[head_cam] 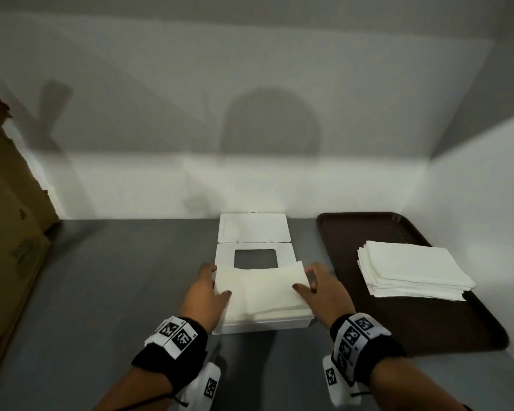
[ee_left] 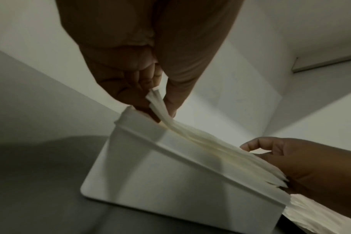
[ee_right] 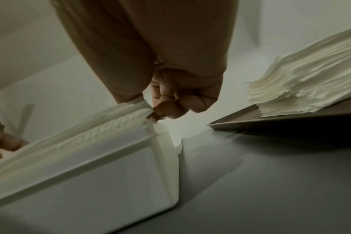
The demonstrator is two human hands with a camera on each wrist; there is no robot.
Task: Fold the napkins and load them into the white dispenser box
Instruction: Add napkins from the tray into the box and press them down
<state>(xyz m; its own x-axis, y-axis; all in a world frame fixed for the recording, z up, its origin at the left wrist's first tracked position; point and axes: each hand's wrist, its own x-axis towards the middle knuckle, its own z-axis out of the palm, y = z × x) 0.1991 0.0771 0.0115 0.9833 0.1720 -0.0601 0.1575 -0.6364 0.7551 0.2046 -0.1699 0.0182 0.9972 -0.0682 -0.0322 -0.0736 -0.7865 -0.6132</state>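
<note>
A white dispenser box (head_cam: 264,323) stands on the grey table, and its lid (head_cam: 254,226), with a square opening, is flipped back behind it. A thick sheaf of folded white napkins (head_cam: 260,289) lies over the box's open top. My left hand (head_cam: 211,287) pinches the sheaf's left end between thumb and fingers (ee_left: 148,102). My right hand (head_cam: 312,281) pinches the right end, thumb on top and fingers curled beneath (ee_right: 164,110). The box wall (ee_left: 170,174) sits right under the sheaf (ee_left: 206,145). More napkins hang over the box's near right corner (ee_left: 321,216).
A dark brown tray (head_cam: 398,321) to the right carries a stack of unfolded white napkins (head_cam: 410,269). A cardboard box (head_cam: 9,232) leans at the left edge. White walls close the back and right side. Grey tabletop (head_cam: 101,277) lies left of the dispenser.
</note>
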